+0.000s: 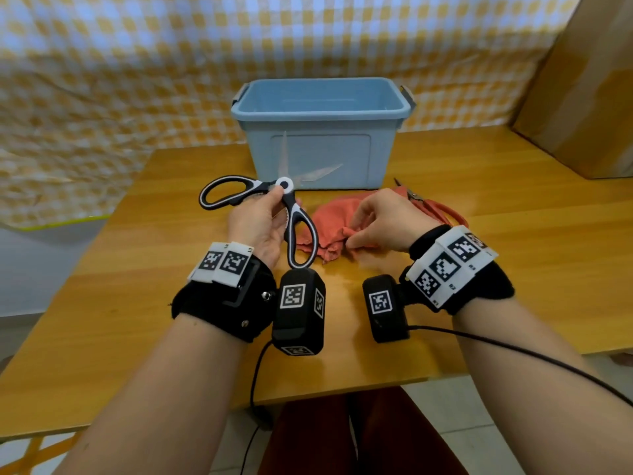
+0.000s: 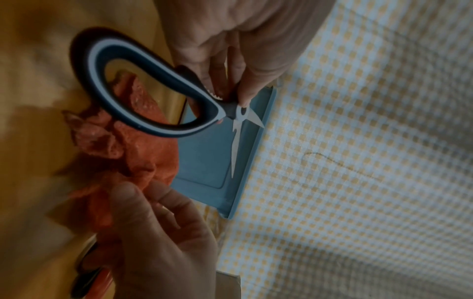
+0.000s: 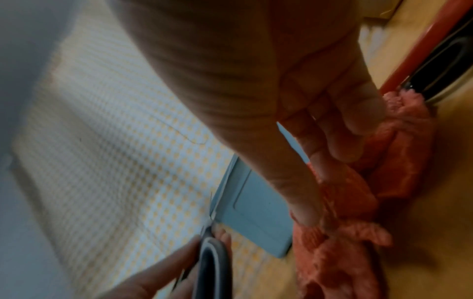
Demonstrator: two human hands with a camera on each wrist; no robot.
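As if to wipe them, clamping splayed kitchen shears (image 1: 284,185) in grip of left hand (image 1: 255,228); pinching orange rag (image 1: 330,217) with right hand (image 1: 383,221).

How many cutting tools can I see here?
2: black-and-white scissors, blades open, held in the left hand; red-handled shears lying on the table behind the orange cloth. Others could hide under that cloth.

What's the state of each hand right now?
Left hand grips the scissors near the pivot, blades spread open.
Right hand pinches the red cloth on the table.
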